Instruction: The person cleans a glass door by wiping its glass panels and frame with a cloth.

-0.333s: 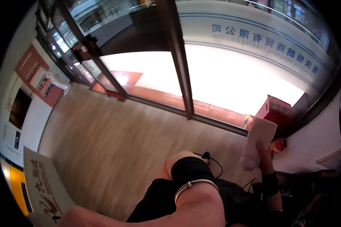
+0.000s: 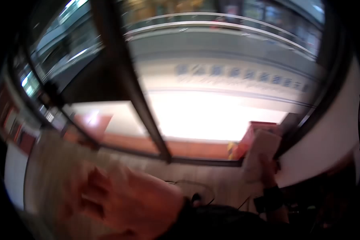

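On the right, my right hand (image 2: 268,166) is closed round a folded, pale pinkish cloth (image 2: 262,152), which stands up above the fingers. A black band (image 2: 271,199) wraps the wrist below it. My left hand (image 2: 104,196) reaches in large at the lower left, smeared by motion. Its fingers look apart, with dark gaps between them, and nothing shows in them. Behind the cloth, past the glass, sits a red box (image 2: 264,127).
A glass wall with dark frames (image 2: 142,104) crosses the view, with mirrored lettering (image 2: 244,74) on it. Wooden floor (image 2: 48,168) lies at the left. A cable (image 2: 196,183) runs along the floor. A white wall (image 2: 328,148) stands at the right.
The view has tilted up and turned. My left hand has risen from the bottom left edge into full view. The cloth stays in my right hand and appears lower.
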Demonstrator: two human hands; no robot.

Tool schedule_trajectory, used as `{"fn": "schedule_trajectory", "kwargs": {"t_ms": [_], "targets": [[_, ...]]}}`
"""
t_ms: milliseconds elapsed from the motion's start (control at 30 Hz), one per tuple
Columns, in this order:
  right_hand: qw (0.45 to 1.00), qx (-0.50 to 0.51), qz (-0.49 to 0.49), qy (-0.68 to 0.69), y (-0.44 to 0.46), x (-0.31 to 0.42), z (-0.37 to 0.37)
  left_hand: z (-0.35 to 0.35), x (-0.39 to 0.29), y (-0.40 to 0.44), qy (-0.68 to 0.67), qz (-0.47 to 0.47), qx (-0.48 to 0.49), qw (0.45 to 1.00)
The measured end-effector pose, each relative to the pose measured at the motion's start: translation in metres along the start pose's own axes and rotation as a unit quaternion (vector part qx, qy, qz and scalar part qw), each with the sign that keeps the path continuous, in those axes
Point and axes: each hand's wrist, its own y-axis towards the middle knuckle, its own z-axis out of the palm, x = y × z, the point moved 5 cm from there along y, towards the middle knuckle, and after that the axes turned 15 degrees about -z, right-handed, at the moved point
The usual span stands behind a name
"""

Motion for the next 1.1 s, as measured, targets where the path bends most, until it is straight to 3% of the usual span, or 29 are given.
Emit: {"fn": "schedule_trajectory", "kwargs": {"t_ms": [33,67,100,133,167,200,233,267,300,367,400,433,500,600,667,733,833,900,967,1000,1033,1067,1100], "targets": [[0.995,0.039,-0.042,-0.084,0.015,0.004,-0.007,-0.021,0.032,0.008,0.015,-0.011,0.041,0.999],[0.980,0.075,-0.068,-0.172,0.027,0.014,-0.006,-0.044,0.062,0.017,0.167,0.006,0.040,0.985],[0.998,-0.041,-0.015,0.036,0.034,0.036,0.007,-0.078,0.089,0.021,0.394,0.008,0.021,0.919],[0.998,-0.053,-0.005,0.023,0.045,0.049,0.004,-0.104,0.122,0.023,0.514,0.010,-0.016,0.858],[0.998,-0.058,0.006,0.008,0.060,0.038,-0.015,-0.136,0.142,0.026,0.655,-0.014,0.005,0.756],[0.996,-0.091,-0.008,-0.018,0.072,0.050,-0.031,-0.166,0.163,0.031,0.693,-0.027,0.005,0.721],[0.992,-0.120,-0.025,-0.041,0.086,0.063,-0.050,-0.207,0.178,0.043,0.711,0.025,0.038,0.701],[0.986,-0.163,-0.035,-0.019,0.105,0.047,-0.082,-0.240,0.186,0.055,0.768,0.079,0.050,0.634],[0.979,-0.199,-0.047,0.004,0.126,0.030,-0.115,-0.275,0.189,0.072,0.802,0.107,0.069,0.584],[0.937,-0.296,-0.184,-0.030,0.170,0.098,-0.168,-0.337,0.175,0.113,0.814,0.137,-0.034,0.564],[0.906,-0.314,-0.276,-0.072,0.195,0.109,-0.206,-0.311,0.174,0.117,0.831,0.150,-0.051,0.533],[0.866,-0.325,-0.363,-0.112,0.221,0.121,-0.242,-0.292,0.175,0.128,0.779,0.092,-0.015,0.620],[0.782,-0.389,-0.445,-0.199,0.262,0.154,-0.289,-0.346,0.174,0.157,0.792,0.100,-0.052,0.599],[0.699,-0.476,-0.393,-0.360,0.325,0.183,-0.343,-0.466,0.172,0.206,0.819,0.118,-0.098,0.553],[0.732,-0.484,-0.309,-0.367,0.362,0.193,-0.360,-0.513,0.176,0.221,0.846,0.122,-0.089,0.512],[0.739,-0.523,-0.237,-0.352,0.394,0.193,-0.372,-0.508,0.196,0.225,0.872,0.134,-0.090,0.462],[0.706,-0.535,-0.287,-0.365,0.431,0.223,-0.338,-0.474,0.191,0.215,0.910,0.159,-0.106,0.367],[0.682,-0.451,-0.410,-0.404,0.427,0.267,-0.263,-0.466,0.189,0.219,0.923,0.153,-0.127,0.331],[0.605,-0.382,-0.505,-0.483,0.431,0.288,-0.195,-0.465,0.188,0.224,0.927,0.122,-0.147,0.323],[0.561,-0.322,-0.572,-0.505,0.428,0.289,-0.163,-0.461,0.185,0.218,0.906,0.086,-0.199,0.365],[0.521,-0.254,-0.643,-0.500,0.412,0.292,-0.128,-0.456,0.186,0.215,0.903,0.087,-0.212,0.362],[0.551,-0.155,-0.658,-0.488,0.404,0.286,-0.104,-0.455,0.189,0.213,0.900,0.087,-0.227,0.361],[0.521,-0.080,-0.678,-0.511,0.399,0.277,-0.080,-0.447,0.192,0.208,0.896,0.088,-0.245,0.359]]}}
